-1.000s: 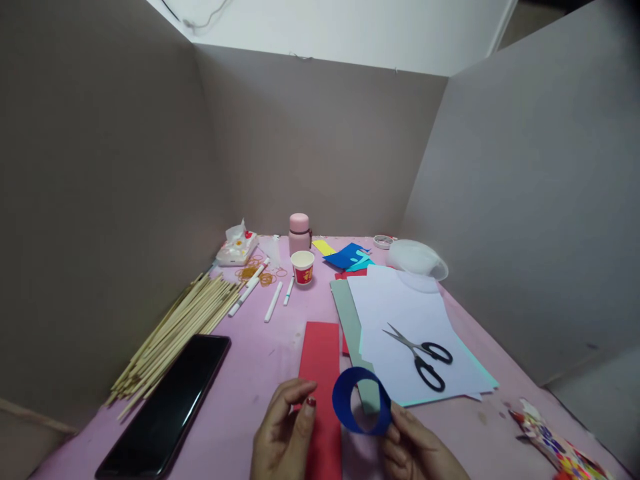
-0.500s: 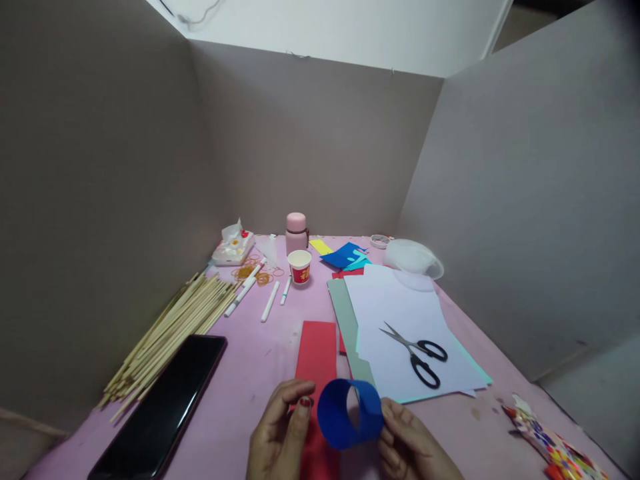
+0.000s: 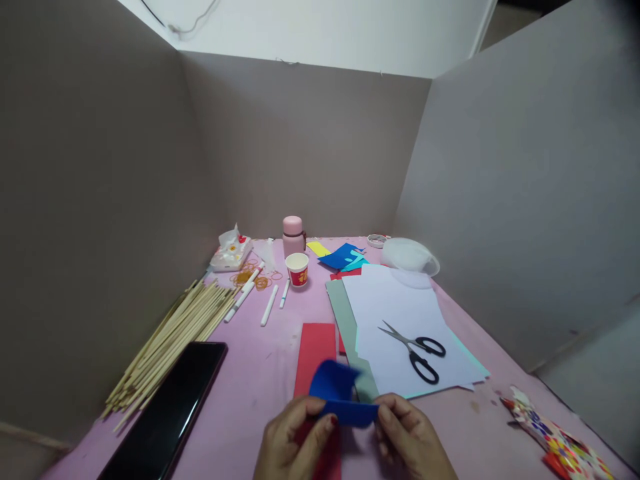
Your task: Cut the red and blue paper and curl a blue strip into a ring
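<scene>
A curled blue paper strip [image 3: 334, 383] is held up at the bottom middle, its far end loose and slightly blurred. My left hand [image 3: 296, 440] pinches its near part between thumb and fingers. On the other side my right hand [image 3: 411, 437] pinches the right end of the same strip. Beneath both hands a red paper strip [image 3: 317, 343] lies lengthwise on the table, partly covered. To the right, black-handled scissors [image 3: 414, 345] rest on white paper sheets [image 3: 395, 293], which overlap a grey-green sheet [image 3: 341, 310].
On the left are a phone [image 3: 170, 407] and wooden sticks [image 3: 175, 343]. Several white markers [image 3: 270, 305], rubber bands [image 3: 245, 276], a paper cup [image 3: 299, 272], a pink flask [image 3: 293, 237] and a tissue pack [image 3: 231, 252] sit farther back. A flowered packet [image 3: 557, 437] lies at right.
The blue strip was a round loop in the right hand; now it has sprung partly open. My left hand has moved right and taken hold of it.
</scene>
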Demonstrator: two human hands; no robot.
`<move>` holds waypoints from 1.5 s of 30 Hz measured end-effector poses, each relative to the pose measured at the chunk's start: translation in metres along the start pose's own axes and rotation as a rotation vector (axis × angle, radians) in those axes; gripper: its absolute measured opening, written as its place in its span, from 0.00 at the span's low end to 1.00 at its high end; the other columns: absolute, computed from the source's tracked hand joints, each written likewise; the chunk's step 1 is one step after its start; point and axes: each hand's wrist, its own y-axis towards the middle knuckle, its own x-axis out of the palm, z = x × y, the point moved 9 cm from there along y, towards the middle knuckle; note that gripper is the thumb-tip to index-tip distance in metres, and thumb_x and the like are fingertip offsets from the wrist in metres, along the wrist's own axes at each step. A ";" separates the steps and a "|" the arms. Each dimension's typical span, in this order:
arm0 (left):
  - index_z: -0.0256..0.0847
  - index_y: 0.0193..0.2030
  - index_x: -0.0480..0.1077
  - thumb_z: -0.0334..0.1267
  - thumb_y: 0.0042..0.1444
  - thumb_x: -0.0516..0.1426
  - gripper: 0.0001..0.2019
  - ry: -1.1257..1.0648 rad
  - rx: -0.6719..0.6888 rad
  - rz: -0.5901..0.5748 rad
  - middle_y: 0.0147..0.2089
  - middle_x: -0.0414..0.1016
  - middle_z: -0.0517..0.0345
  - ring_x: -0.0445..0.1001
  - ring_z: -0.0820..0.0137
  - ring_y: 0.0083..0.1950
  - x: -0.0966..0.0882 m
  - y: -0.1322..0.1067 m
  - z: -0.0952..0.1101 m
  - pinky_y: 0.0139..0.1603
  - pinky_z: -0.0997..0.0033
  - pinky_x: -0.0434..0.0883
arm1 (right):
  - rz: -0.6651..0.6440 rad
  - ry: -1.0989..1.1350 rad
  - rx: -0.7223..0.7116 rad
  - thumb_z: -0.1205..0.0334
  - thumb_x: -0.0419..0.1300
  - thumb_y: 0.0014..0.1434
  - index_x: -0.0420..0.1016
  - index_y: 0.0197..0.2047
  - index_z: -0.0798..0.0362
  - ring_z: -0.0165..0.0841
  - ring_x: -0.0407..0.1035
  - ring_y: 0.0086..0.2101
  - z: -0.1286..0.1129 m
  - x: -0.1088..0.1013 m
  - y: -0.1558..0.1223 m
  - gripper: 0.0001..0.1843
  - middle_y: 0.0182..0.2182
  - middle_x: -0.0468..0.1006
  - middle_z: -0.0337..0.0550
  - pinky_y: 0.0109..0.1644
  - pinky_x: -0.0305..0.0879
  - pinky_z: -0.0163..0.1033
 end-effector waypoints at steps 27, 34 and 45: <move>0.34 0.58 0.61 0.43 0.60 0.47 0.23 0.558 -0.131 -0.041 0.60 0.67 0.43 0.65 0.62 0.60 -0.053 0.052 -0.015 0.61 0.62 0.60 | -0.434 -1.351 -0.588 0.61 0.54 0.60 0.71 0.50 0.50 0.41 0.64 0.52 -0.028 0.085 0.000 0.15 0.52 0.73 0.47 0.61 0.44 0.58; 0.38 0.48 0.68 0.41 0.57 0.56 0.14 0.875 -0.274 -0.018 0.51 0.72 0.52 0.71 0.62 0.50 -0.033 0.113 -0.022 0.50 0.51 0.68 | -0.480 -1.429 -0.542 0.59 0.53 0.61 0.67 0.55 0.51 0.44 0.61 0.55 -0.012 0.085 0.008 0.18 0.57 0.69 0.47 0.61 0.45 0.61; 0.38 0.50 0.66 0.40 0.59 0.54 0.14 0.285 -0.385 -0.047 0.48 0.73 0.53 0.74 0.66 0.43 -0.019 0.107 -0.039 0.42 0.58 0.73 | -0.515 -1.428 -0.604 0.60 0.55 0.60 0.68 0.54 0.53 0.46 0.63 0.54 -0.016 0.090 0.005 0.19 0.56 0.70 0.50 0.59 0.50 0.65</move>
